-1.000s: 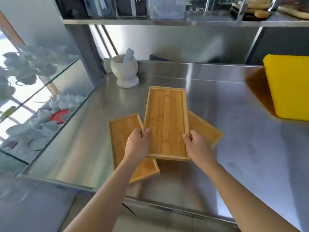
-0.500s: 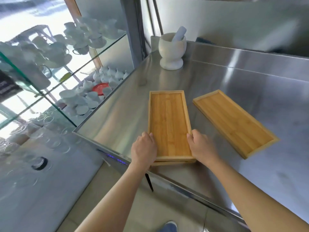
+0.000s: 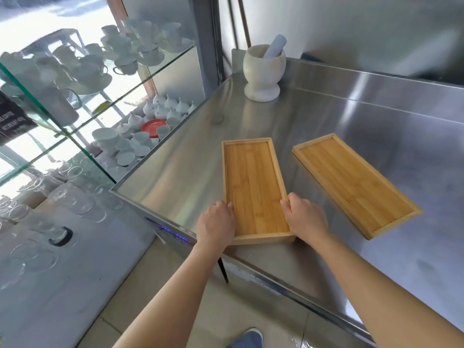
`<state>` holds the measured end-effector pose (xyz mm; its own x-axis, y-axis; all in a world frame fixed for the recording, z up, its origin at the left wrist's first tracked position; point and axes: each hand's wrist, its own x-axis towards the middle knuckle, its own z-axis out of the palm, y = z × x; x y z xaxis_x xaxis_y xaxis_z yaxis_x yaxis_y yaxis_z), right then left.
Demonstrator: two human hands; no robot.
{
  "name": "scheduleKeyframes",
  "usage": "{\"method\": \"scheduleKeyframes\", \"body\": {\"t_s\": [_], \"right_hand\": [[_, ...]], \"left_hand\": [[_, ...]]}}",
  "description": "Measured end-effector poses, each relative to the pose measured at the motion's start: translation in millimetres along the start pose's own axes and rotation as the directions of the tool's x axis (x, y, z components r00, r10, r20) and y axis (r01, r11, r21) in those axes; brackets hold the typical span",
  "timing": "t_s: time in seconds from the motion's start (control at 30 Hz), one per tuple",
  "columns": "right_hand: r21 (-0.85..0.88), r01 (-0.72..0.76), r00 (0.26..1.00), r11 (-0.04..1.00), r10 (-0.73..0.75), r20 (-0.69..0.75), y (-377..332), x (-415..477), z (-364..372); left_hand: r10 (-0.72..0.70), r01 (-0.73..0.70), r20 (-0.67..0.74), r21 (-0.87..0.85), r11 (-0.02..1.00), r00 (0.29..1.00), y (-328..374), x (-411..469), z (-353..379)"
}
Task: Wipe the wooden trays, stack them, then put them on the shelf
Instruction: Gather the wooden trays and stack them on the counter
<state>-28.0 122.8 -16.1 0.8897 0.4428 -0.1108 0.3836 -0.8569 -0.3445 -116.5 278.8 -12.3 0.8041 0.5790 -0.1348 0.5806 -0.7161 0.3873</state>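
Two wooden trays lie stacked (image 3: 254, 187) near the front edge of the steel counter (image 3: 376, 126), the lower one showing only as a strip under the near end. My left hand (image 3: 216, 226) grips the stack's near left corner. My right hand (image 3: 306, 218) grips its near right corner. A third wooden tray (image 3: 354, 183) lies flat to the right, turned at an angle and apart from the stack.
A white stone mortar with a pestle (image 3: 264, 71) stands at the counter's back left. Glass shelves (image 3: 105, 96) with white cups, teapots and a red saucer (image 3: 153, 126) are on the left. The counter's corner (image 3: 113, 190) is near the stack. My shoe (image 3: 247, 339) shows on the floor.
A second ago I held one tray above two others on the counter. It now rests on the left tray as a stack, with both hands still at its near corners.
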Motion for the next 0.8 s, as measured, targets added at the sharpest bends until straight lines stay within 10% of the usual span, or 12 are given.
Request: {"method": "scheduleKeyframes", "body": {"t_s": [0.8], "right_hand": [[0.103, 0.004, 0.999, 0.995, -0.008, 0.038, 6.3, 0.0, -4.0]], "left_hand": [[-0.026, 0.023, -0.053, -0.064, 0.998, 0.998, -7.5, -1.3, 2.0]]}}
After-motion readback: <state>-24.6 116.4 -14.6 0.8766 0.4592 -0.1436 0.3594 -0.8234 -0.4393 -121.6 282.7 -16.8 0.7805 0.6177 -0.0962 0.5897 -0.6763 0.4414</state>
